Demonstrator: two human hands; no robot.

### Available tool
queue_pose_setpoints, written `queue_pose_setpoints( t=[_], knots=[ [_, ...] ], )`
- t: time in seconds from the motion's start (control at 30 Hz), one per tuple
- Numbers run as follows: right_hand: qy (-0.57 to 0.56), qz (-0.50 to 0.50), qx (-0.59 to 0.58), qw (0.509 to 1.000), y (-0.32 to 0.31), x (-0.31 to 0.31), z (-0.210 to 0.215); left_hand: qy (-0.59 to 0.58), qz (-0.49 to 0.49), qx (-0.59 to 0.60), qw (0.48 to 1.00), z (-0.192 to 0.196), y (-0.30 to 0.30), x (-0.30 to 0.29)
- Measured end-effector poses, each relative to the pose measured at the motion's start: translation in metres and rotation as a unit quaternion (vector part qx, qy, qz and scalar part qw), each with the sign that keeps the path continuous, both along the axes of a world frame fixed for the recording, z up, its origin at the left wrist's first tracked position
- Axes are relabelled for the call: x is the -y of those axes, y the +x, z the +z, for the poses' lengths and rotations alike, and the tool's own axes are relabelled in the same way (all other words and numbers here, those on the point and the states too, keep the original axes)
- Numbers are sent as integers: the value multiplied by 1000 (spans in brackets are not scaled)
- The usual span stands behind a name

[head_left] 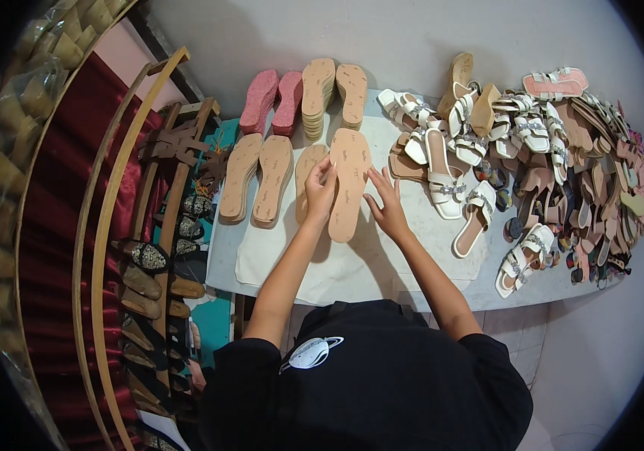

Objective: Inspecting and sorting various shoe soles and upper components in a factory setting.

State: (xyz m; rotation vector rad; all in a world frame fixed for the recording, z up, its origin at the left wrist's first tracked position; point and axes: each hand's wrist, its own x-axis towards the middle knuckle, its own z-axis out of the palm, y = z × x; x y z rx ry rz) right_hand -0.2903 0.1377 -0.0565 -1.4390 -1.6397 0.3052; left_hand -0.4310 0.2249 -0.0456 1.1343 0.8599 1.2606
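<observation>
Tan sole (350, 195) sits pinched by its left edge in the left hand (320, 194), leaving its face visible, while the right hand (390, 209) spreads loosely at the opposite edge, perhaps to steady it, and stacked soles (273, 177) stand left of the left hand, apparently for easy reach.

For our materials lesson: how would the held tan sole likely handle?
The tan sole is probably stiff: it shows no obvious sag. It looks light, as the left hand grips only one edge. Being flat, it probably won't roll.
</observation>
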Motion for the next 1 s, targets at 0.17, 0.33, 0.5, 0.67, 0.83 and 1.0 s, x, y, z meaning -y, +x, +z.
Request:
queue_pose_setpoints(
  t=[0.17, 0.33, 0.5, 0.67, 0.83, 1.0],
  knots=[
    [-10, -28, 11, 999, -1, -27, -13, 60, -37, 11, 997, -28, 4, -20],
    [-32, -32, 24, 999, -1, -36, -26, 144, 15, -173, 974, -62, 1, -42],
    [-53, -48, 20, 997, 2, -38, -40, 171, 40, -277, 945, -68, 5, -37],
    [-73, -45, 20, 996, -3, -38, -46, 165, 56, -289, 941, -75, -1, -35],
    [-95, -45, 14, 994, -5, -38, -49, 146, 58, -337, 928, -75, -3, -32],
    [-96, -44, 17, 994, -4, -37, -49, 139, 64, -351, 924, -67, -1, -28]
  ],
)
